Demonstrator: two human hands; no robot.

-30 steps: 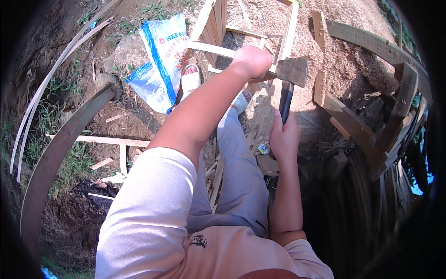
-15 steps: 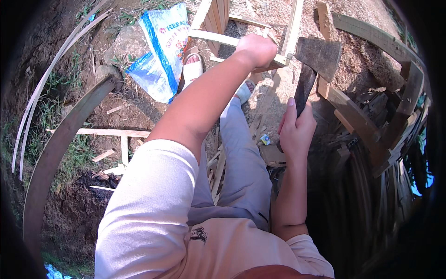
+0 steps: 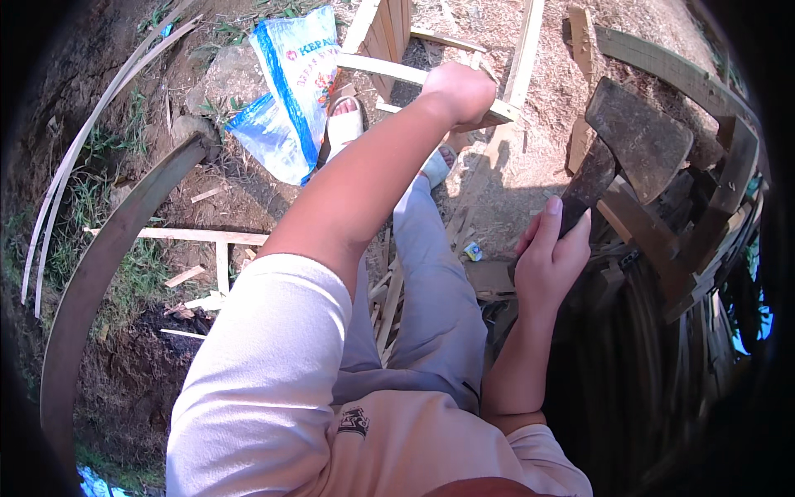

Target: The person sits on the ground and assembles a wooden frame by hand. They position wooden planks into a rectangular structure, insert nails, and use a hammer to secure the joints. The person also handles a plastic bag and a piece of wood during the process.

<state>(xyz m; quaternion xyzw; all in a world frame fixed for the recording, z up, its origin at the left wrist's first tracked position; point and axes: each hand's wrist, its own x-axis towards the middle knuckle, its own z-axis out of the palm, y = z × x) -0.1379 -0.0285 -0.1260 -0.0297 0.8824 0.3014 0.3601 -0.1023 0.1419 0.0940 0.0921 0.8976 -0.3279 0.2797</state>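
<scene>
My left hand is closed around a pale wooden slat. This slat is the near part of a wooden crate-like frame standing on the ground ahead of me. My right hand grips the dark handle of an axe, out to the right of the frame. The broad, worn metal head is raised and tilted to the right, apart from the wood. My left fingers are mostly hidden behind the back of the hand.
A white and blue plastic sack lies left of my sandaled feet. Sawdust and wood scraps cover the ground. Rough boards and stacked timber stand at the right. A long plank runs along the left.
The axe has swung to the right and come up closer, its head now clear of the frame. My right hand moved a little right; my left hand stayed on the slat.
</scene>
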